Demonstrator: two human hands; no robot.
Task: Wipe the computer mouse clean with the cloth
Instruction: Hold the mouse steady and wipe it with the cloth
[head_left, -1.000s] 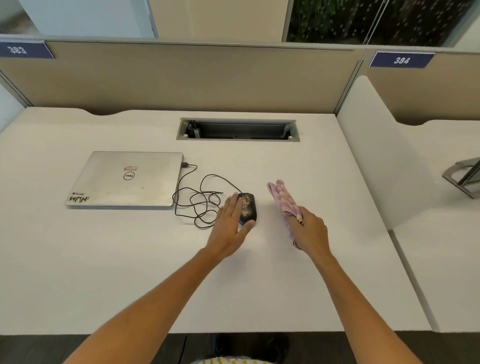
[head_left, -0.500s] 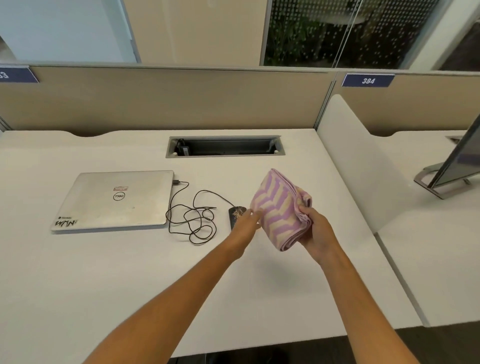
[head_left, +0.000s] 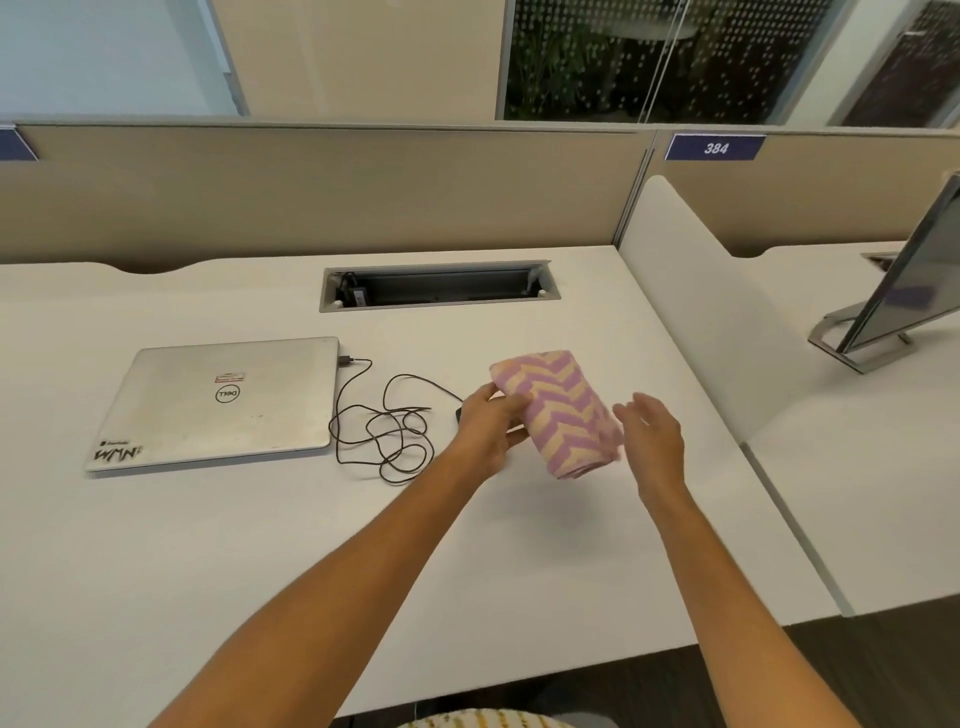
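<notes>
While my left hand (head_left: 488, 431) gripped the folded purple-and-cream chevron cloth (head_left: 563, 413) by its left edge, lifted above the white desk (head_left: 208, 561), my right hand (head_left: 652, 441) hovered open just right of it, fingers spread and holding nothing. Almost hidden behind my left hand lay the black wired mouse (head_left: 459, 414), only a dark sliver showing, its cable (head_left: 387, 431) looped toward the closed Dell laptop (head_left: 223, 402) on the left. No wiping seemed begun, I judged; the cloth had not yet met the mouse, so the whole clean remained.
</notes>
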